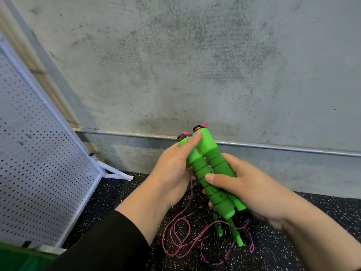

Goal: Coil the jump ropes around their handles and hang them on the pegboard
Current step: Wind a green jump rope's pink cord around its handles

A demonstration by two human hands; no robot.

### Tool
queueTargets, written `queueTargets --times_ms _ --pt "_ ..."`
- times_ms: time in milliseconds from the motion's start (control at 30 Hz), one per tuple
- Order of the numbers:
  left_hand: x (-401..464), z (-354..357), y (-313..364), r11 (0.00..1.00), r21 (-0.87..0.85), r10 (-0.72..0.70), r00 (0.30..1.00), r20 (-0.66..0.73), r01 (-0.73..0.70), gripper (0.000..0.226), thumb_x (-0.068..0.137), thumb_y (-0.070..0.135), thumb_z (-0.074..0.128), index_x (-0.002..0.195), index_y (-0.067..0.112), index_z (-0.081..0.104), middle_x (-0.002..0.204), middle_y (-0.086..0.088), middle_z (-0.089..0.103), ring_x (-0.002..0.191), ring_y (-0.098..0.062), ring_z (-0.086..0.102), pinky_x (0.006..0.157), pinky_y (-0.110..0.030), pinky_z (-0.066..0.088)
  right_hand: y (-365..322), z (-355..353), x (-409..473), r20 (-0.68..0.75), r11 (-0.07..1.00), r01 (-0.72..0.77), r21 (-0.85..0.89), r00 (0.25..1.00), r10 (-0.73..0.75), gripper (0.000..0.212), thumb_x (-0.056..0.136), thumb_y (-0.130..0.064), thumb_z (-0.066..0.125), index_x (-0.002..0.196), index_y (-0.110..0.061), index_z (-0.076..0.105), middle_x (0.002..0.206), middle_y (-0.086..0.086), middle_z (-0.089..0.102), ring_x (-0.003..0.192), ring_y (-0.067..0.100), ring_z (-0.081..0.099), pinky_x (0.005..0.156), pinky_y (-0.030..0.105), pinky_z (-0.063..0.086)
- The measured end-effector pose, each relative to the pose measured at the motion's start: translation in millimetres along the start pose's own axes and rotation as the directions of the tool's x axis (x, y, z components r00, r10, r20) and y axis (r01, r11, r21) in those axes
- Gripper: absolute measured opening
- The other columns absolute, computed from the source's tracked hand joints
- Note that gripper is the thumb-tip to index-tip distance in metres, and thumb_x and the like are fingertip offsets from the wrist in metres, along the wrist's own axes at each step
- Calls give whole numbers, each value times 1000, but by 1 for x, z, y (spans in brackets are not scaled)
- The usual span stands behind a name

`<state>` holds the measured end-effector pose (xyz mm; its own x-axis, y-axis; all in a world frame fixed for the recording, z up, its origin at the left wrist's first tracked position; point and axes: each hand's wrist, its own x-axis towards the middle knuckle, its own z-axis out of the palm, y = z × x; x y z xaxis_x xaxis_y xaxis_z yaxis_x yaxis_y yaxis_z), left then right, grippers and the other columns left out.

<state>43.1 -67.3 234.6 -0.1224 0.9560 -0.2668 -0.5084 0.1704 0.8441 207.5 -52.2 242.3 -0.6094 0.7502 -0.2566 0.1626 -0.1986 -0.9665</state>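
Both hands hold the pair of green handles [210, 173] side by side, in front of a concrete wall [195, 55]. Left hand [175, 169] grips the upper part, thumb laid along the top end near the pink knots poking out. Right hand [240, 189] wraps the lower part, thumb across the front, fingers curled behind. Handles are tilted, tops leaning away and left, bottoms toward the right hand.

The pink rope [181, 237] hangs off the handles and lies in a loose tangle on the speckled floor [322, 222], mixed with thin black cords [195, 216]. More green handles [234, 231] lie in that pile, just under the right hand. No turns on the held handles yet, so coiling looks barely started.

Step in hand, as I read it: line up the two handles before winding. To do it well: keep the ends flush, clamp both with one hand, free the other to pull the pink rope clear of the black cords first, then wind tight even turns along the ribbed grips and tuck the end.

Pegboard [39, 153] stands at left, white, leaning; a few small hooks show on it, nothing seen hanging there.

No brand, label or writing readable anywhere.
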Motion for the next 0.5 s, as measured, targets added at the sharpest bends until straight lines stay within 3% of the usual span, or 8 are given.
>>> queueTargets --times_ms 100,133,200,267,300,400,433,500 --pt "3 -6 2 999 -25 -43 998 37 44 62 82 40 76 128 1 64 112 -18 62 98 -30 58 102 -51 47 -3 1 -3 86 999 -35 12 996 34 23 94 -19 67 117 -17 64 93 16 72 77 33 70 69 42 59" --pt "4 -8 2 999 -24 -47 998 50 48 57 82 40 76 125 3 66 111 -18 61 97 -30 58 100 -50 48 -3 1 -3 105 999 -39 20 994 37 24 94 -23 67 117 -17 65 97 17 73 79 32 70 70 43 60" --pt "6 -11 2 998 -23 -59 995 80 61 47 81 44 75 114 10 70 104 -16 64 85 -27 61 79 -39 51 -5 3 -3 150 990 -78 119 987 60 32 95 -36 59 118 -15 67 108 21 73 83 33 69 71 40 60" --pt "4 -10 3 996 -30 -84 992 97 88 46 79 50 71 108 15 74 94 -10 66 69 -23 60 53 -28 36 -8 5 -3 174 956 -143 255 980 100 51 97 -49 47 120 -9 69 112 25 72 83 34 68 65 35 59" --pt "3 -8 4 994 -39 -94 991 93 98 49 78 52 70 110 15 75 93 -8 67 66 -22 59 49 -26 32 -9 5 -3 187 936 -169 309 976 115 58 96 -53 45 119 -6 70 112 27 71 82 35 67 64 36 60" --pt "2 -7 6 994 -66 -77 994 74 82 64 79 52 71 124 7 69 95 -10 67 73 -23 60 52 -26 46 -8 8 -2 238 874 -242 420 959 151 63 92 -54 51 120 1 66 105 30 67 72 37 65 64 44 60" --pt "3 -9 6 999 -5 -45 998 40 46 66 82 58 70 122 6 70 93 -12 67 73 -24 60 52 -27 48 -8 7 -2 238 870 -246 427 959 155 63 92 -53 52 121 1 65 102 30 66 67 35 63 60 42 58" --pt "7 -15 5 948 312 112 983 -147 -61 76 77 82 57 94 10 75 83 -9 70 69 -25 62 58 -30 48 -8 3 -2 231 882 -226 414 963 138 60 95 -51 53 121 1 65 98 27 63 61 31 58 53 36 53"
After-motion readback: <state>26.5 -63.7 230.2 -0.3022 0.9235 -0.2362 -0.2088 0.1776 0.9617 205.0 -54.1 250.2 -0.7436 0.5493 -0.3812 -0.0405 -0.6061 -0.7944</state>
